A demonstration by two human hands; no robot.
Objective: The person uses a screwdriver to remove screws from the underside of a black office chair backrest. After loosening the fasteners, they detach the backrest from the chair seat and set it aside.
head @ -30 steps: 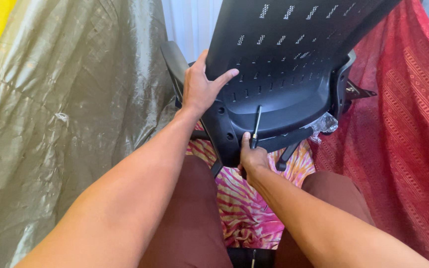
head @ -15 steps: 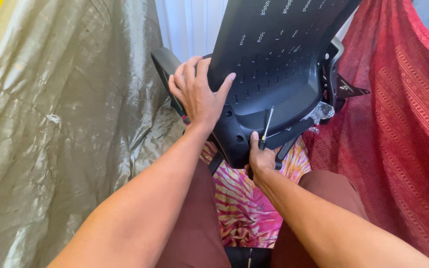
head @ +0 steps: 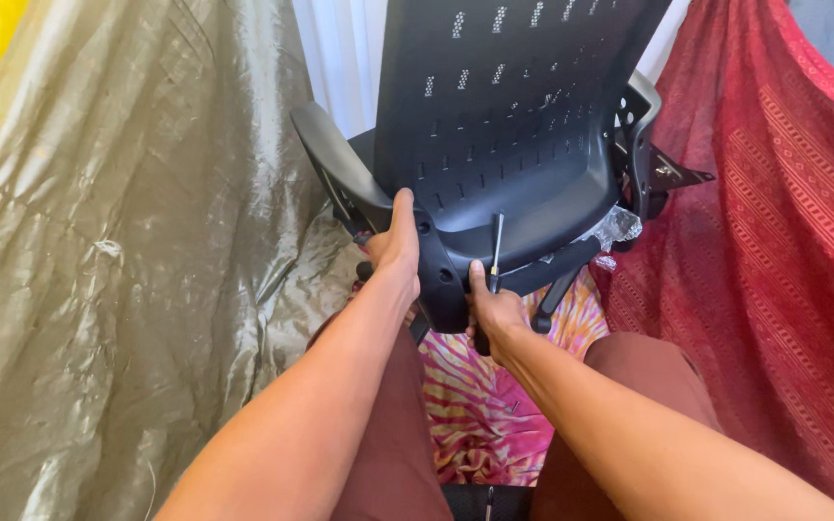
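Centre frame: black office chair back (head: 504, 125), perforated and upright, already seated on its bracket but not yet fastened, by the look of it. Left hand (head: 396, 249) wrapped around the lower edge beside the armrest (head: 340, 169) — right hand (head: 494, 311) closed on a screwdriver (head: 496, 253), tip up against the shell. Olive cloth (head: 127, 251) left, red cloth (head: 774, 241) right.

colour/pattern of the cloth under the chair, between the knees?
Pink and yellow tie-dye streaks on the cloth, head view.
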